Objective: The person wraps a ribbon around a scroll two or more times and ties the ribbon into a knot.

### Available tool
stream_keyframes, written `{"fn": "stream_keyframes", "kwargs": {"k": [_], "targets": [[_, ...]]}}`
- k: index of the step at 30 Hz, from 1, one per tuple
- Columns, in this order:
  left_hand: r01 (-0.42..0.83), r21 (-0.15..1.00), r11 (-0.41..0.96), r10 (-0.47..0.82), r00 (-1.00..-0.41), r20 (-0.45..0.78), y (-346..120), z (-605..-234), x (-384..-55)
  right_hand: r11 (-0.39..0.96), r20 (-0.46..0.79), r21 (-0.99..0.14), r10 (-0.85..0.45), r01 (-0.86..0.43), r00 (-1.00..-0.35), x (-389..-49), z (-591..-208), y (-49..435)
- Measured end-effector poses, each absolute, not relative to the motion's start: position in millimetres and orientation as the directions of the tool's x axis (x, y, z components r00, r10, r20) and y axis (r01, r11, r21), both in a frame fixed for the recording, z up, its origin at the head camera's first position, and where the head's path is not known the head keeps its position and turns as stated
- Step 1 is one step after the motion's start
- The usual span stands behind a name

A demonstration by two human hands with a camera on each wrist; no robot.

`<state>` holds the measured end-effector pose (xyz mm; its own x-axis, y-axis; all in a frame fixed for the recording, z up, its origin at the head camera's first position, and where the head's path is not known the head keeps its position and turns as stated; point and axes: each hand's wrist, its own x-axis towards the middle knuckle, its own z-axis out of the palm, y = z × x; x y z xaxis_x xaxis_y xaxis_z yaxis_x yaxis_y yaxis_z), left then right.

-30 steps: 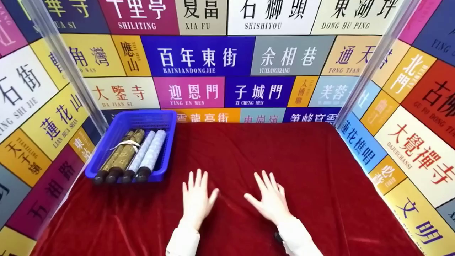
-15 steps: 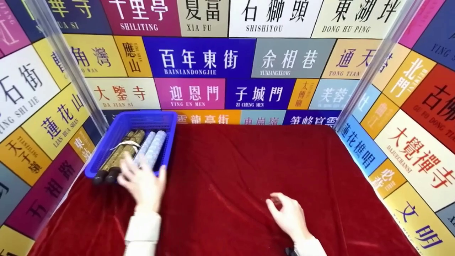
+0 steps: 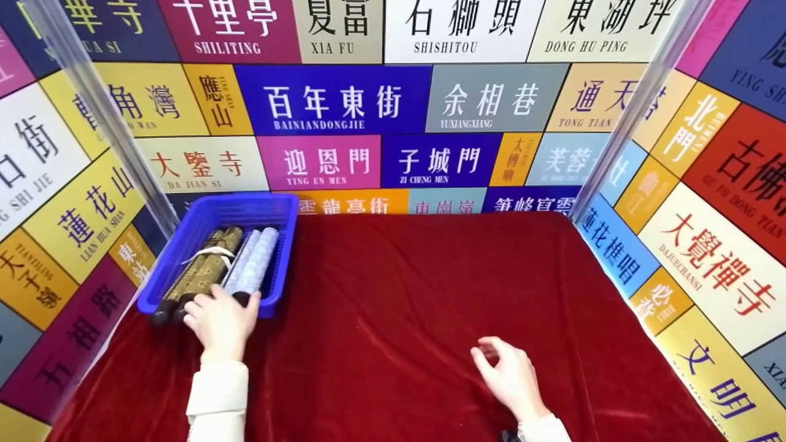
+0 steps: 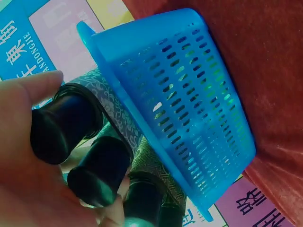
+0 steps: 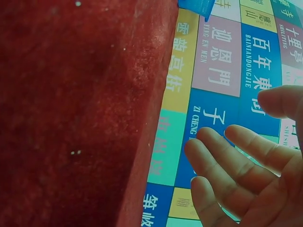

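Note:
My left hand (image 3: 220, 322) is at the near end of a blue plastic basket (image 3: 288, 242). Its thumb and fingers curl round the dark end knobs (image 4: 97, 175) of two pale patterned scrolls (image 3: 259, 261), which still lie in the basket. Beside them, to the left, are two gold-brown scrolls (image 3: 199, 273) tied with a white band (image 3: 218, 253); their dark ends jut over the near rim. My right hand (image 3: 509, 371) hovers at the right over the red cloth, fingers loosely bent, holding nothing.
Dark red velvet cloth (image 3: 399, 307) covers the table, slightly wrinkled. Colourful panels with printed characters (image 3: 334, 101) wall in the back and both sides. Clear upright posts stand at the left corner (image 3: 116, 116) and right corner (image 3: 638, 116).
From flat on the cloth, my left hand has moved left to the basket and closed round the pale scrolls' ends. The right hand has drawn back to the right, its fingers bending loosely.

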<state>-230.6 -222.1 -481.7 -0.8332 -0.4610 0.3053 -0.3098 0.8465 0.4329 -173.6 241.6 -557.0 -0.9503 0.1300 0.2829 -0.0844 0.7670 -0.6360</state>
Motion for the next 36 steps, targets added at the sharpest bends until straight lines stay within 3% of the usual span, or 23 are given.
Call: {"fn": "stream_keyframes", "kwargs": {"k": [19, 36], "targets": [[-0.298, 0.492, 0.818, -0.441, -0.874, 0.204, -230.7, -475.9, -234.0, 0.777, 0.236, -0.628, 0.139, -0.042, -0.962, -175.2, -563.4, 245.4], [-0.255, 0.465, 0.848, -0.423, -0.854, 0.302, -230.9, -484.5, -229.2, 0.773, 0.226, -0.632, 0.114, -0.056, -0.967, -172.9, -567.9, 245.2]]}}
